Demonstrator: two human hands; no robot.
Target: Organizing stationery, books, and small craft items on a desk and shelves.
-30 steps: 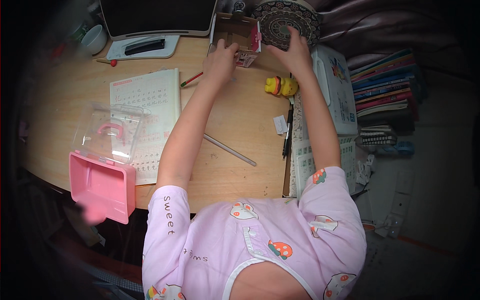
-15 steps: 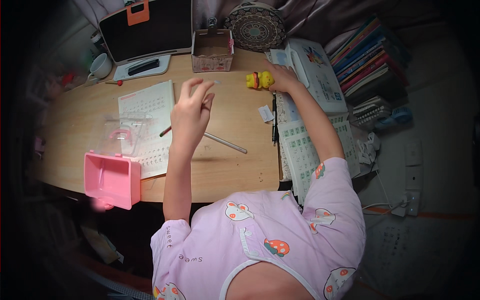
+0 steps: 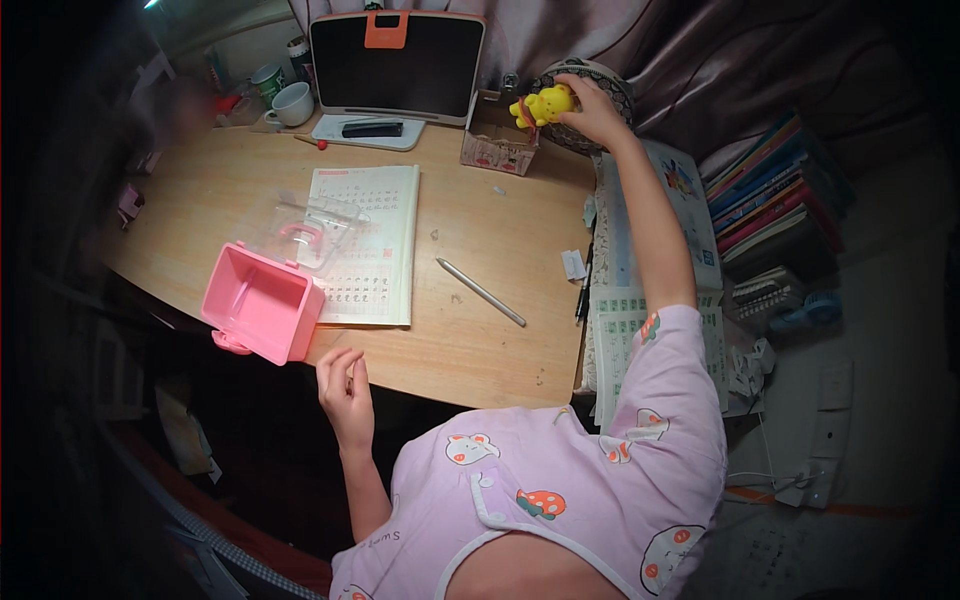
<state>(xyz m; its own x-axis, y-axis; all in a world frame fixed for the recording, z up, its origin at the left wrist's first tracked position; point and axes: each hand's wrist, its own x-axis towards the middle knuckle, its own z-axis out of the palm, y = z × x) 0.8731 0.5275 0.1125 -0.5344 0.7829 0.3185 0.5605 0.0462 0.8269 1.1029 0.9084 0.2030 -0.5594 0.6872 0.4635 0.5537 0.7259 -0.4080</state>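
My right hand (image 3: 597, 115) is closed on a yellow toy bear figure (image 3: 552, 103) with a reddish band round it. It holds the toy up at the back, above the right side of an open-topped cardboard box (image 3: 497, 153). My left hand (image 3: 346, 395) hangs near the desk's front edge, fingers curled together; whether anything is inside them is hidden. Close by, a pink plastic box (image 3: 262, 300) stands open at the edge, its clear lid (image 3: 310, 225) folded back over an open notebook (image 3: 390, 230). A silver pencil (image 3: 482, 293) lies on the desk (image 3: 500, 370).
At the back stand a dark-screened monitor (image 3: 398, 70), a white mug (image 3: 291, 104) and a patterned round object (image 3: 620, 80). On the right are a white case (image 3: 672, 195), printed sheets (image 3: 640, 320), upright books (image 3: 770, 180) and a small paper scrap (image 3: 573, 265).
My right hand has picked up the yellow toy and raised it toward the back near the cardboard box. My left hand has drawn back to the front edge. The view has shifted.
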